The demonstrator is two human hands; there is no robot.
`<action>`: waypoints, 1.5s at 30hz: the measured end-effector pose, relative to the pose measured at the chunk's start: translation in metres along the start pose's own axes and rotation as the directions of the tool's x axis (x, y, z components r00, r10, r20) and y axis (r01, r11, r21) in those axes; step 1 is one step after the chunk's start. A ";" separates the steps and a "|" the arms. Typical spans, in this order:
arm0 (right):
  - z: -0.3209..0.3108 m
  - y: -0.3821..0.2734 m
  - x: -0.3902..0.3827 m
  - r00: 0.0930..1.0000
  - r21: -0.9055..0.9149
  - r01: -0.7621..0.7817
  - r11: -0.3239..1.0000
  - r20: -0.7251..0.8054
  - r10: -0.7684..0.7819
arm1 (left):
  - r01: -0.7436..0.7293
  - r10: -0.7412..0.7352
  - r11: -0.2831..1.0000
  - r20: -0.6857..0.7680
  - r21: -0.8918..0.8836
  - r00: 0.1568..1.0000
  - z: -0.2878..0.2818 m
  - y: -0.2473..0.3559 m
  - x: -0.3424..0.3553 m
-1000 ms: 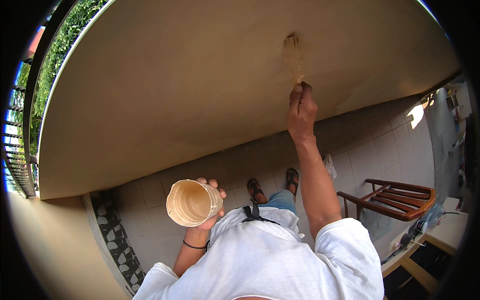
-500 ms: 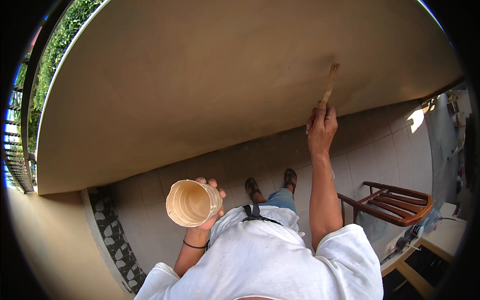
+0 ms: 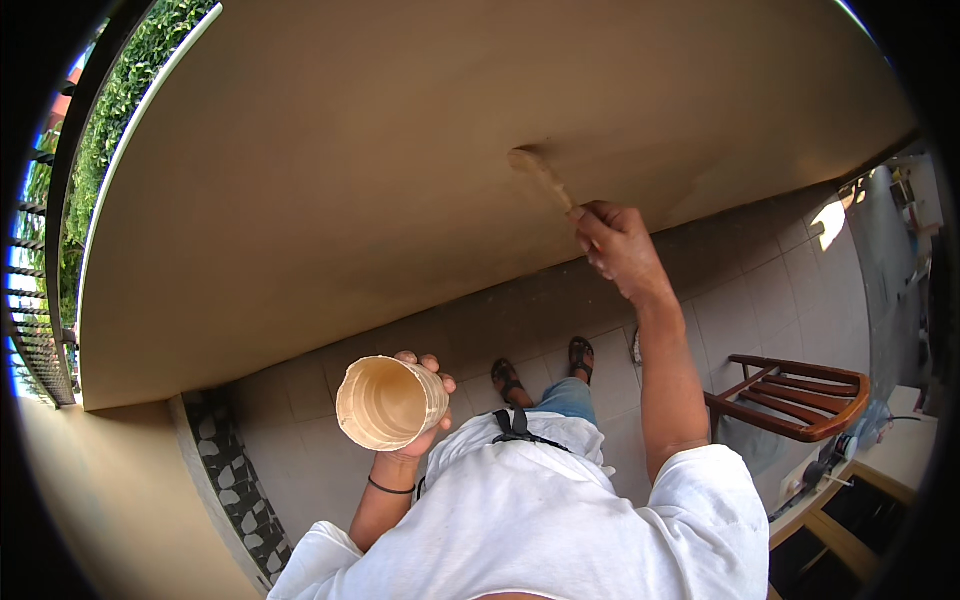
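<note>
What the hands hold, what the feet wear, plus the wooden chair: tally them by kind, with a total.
Cup, in the left hand: 1
Brush, in the right hand: 1
Sandals: 2
Wooden chair: 1
Total: 5

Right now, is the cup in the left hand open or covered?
Open: the cup held in the left hand shows its inside through an uncovered mouth.

right hand (image 3: 622, 248) gripping brush (image 3: 543, 180) at tan wall (image 3: 350, 180), left hand (image 3: 425, 441) holding cup (image 3: 390, 404), slatted chair (image 3: 848, 415) at right
</note>
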State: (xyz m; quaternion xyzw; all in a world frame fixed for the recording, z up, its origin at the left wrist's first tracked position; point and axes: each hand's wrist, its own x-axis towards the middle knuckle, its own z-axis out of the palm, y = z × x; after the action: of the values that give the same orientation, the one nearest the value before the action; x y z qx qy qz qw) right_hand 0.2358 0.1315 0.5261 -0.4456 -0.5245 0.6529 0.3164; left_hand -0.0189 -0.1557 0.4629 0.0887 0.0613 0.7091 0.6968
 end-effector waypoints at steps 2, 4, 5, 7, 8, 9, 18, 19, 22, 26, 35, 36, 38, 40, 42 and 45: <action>-0.028 -0.022 -0.002 0.990 0.040 0.076 0.996 -0.123 -0.071 | 0.005 -0.005 1.000 0.004 0.016 1.000 0.003 0.001 0.003; -0.033 -0.033 -0.006 0.956 0.089 0.159 0.983 -0.262 -0.130 | 0.016 -0.017 1.000 0.048 0.010 0.999 0.005 0.003 0.003; -0.029 -0.034 -0.014 0.929 0.122 0.199 0.972 -0.340 -0.147 | 0.017 -0.017 1.000 0.072 0.005 0.997 0.004 0.003 0.002; -0.019 -0.035 -0.015 0.848 0.174 0.323 0.930 -0.489 -0.203 | -0.002 0.003 1.000 0.069 -0.018 0.998 0.000 0.000 -0.001; -0.006 -0.029 -0.012 0.791 0.190 0.399 0.897 -0.566 -0.232 | -0.005 0.007 1.000 0.063 -0.029 0.998 -0.002 0.000 -0.004; 0.010 -0.025 -0.009 0.724 0.201 0.476 0.856 -0.643 -0.252 | -0.003 0.006 0.999 0.064 -0.034 0.998 -0.003 0.001 -0.005; 0.158 0.040 -0.016 0.975 -0.004 0.216 0.976 0.048 -0.215 | -0.069 0.070 0.996 0.027 -0.056 0.997 -0.007 0.005 -0.017; 0.153 0.033 -0.024 0.987 0.091 0.036 0.995 0.153 -0.050 | -0.066 0.068 0.997 0.050 -0.050 0.996 -0.013 0.008 -0.018; 0.093 -0.012 -0.019 0.998 0.246 -0.027 0.969 0.060 0.012 | -0.058 0.062 0.996 0.059 -0.066 0.996 -0.019 0.008 -0.023; 0.011 -0.081 -0.035 0.920 0.286 0.368 0.885 -0.248 -0.303 | -0.070 0.073 0.995 0.044 -0.068 0.996 -0.027 0.012 -0.029; 0.113 -0.001 -0.014 0.883 -0.025 0.390 0.920 -0.274 -0.381 | -0.064 0.071 0.995 0.082 -0.077 0.994 -0.038 0.010 -0.026; 0.132 0.019 -0.022 0.937 -0.023 0.318 0.948 -0.146 -0.318 | -0.065 0.073 0.994 0.083 -0.086 0.994 -0.036 0.011 -0.024; 0.148 0.029 -0.036 0.991 -0.001 0.057 0.998 0.122 -0.056 | -0.065 0.073 0.992 0.074 -0.104 0.995 -0.032 0.011 -0.026; 0.140 0.018 -0.028 0.989 0.098 -0.042 0.994 0.148 0.028 | -0.077 0.086 0.993 0.099 -0.092 0.991 -0.035 0.012 -0.025; 0.123 -0.019 -0.020 0.996 0.209 -0.044 0.977 0.085 0.027 | -0.097 0.105 0.992 0.098 -0.086 0.990 -0.040 0.012 -0.029; 0.069 -0.084 -0.026 0.990 0.390 0.135 0.911 -0.006 -0.144 | -0.148 0.153 0.986 0.071 -0.080 0.986 -0.049 0.013 -0.036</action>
State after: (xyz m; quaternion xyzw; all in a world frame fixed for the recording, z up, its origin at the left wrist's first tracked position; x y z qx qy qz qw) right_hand 0.1783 0.1014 0.6180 -0.3278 -0.4181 0.7250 0.4384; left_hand -0.0420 -0.1904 0.4161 0.0942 0.0013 0.7576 0.6459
